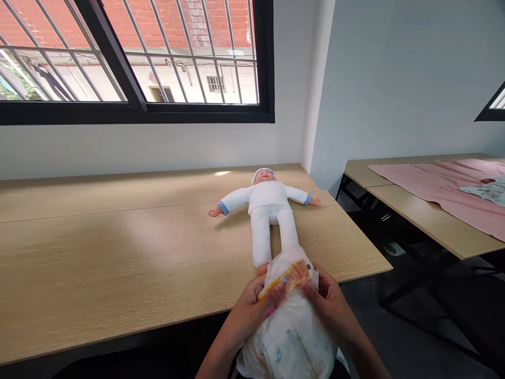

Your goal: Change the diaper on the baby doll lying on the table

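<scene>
A baby doll (269,195) in a white suit with blue cuffs lies on its back on the wooden table, arms spread, its feet toward me. At the table's front edge my left hand (258,299) grips the left side of a white diaper (298,337) with a yellow and orange printed band. My right hand (325,295) is closed on the diaper's right side. The diaper's upper end overlaps the doll's lower leg on the right and hides that foot. Its lower part hangs over my lap.
The wooden table (118,252) reaches to the wall under a barred window (189,52). Across a gap on the right stands a second table (426,216) with a pink cloth (437,184) and a patterned piece of fabric (489,190) on it.
</scene>
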`<state>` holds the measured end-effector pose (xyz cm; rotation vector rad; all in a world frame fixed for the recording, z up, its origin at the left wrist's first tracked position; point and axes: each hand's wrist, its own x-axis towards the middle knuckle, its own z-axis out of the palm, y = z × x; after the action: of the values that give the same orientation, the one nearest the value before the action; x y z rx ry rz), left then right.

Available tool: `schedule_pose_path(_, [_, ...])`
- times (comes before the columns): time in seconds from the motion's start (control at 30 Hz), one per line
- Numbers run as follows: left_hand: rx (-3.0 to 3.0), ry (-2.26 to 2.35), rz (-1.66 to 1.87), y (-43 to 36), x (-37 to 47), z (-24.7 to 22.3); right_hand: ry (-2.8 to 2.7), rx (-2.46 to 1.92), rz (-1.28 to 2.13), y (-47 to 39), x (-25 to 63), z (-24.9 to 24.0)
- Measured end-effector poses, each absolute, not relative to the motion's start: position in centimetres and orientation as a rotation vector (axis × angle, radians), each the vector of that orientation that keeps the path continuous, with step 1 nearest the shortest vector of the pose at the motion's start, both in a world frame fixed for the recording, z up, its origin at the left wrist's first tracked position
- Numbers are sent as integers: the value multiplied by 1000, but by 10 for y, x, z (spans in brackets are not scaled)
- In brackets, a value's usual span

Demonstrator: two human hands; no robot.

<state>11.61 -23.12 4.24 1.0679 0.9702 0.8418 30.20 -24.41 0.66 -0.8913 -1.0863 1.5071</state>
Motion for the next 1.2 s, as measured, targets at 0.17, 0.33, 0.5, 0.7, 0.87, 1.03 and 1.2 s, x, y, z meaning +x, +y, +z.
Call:
schedule_pose_path(0.17, [1060,1068,871,-230,121,37,-943,-922,1502,-240,296,16])
schedule_pose_path(0.33, [1006,1060,855,-230,123,32,-1030,-1009,1223,-240,297,18])
schedule_pose_path(0.5, [1044,987,879,-230,124,25,-1118,-1151,890,-241,298,23])
schedule_pose_path(0.7, [1039,1009,881,-230,125,31,-1136,-1136,905,-240,297,21])
schedule_pose_path(0.87, [1064,1002,863,-231,126,41,-1096,-1078,947,-237,299,19])
schedule_pose_path(1.03, [1114,1003,853,-231,123,42,-1108,-1076,923,-233,307,24])
schedule_pose_path(1.2, [1140,988,853,-231,121,46,-1152,-1084,905,-230,312,17])
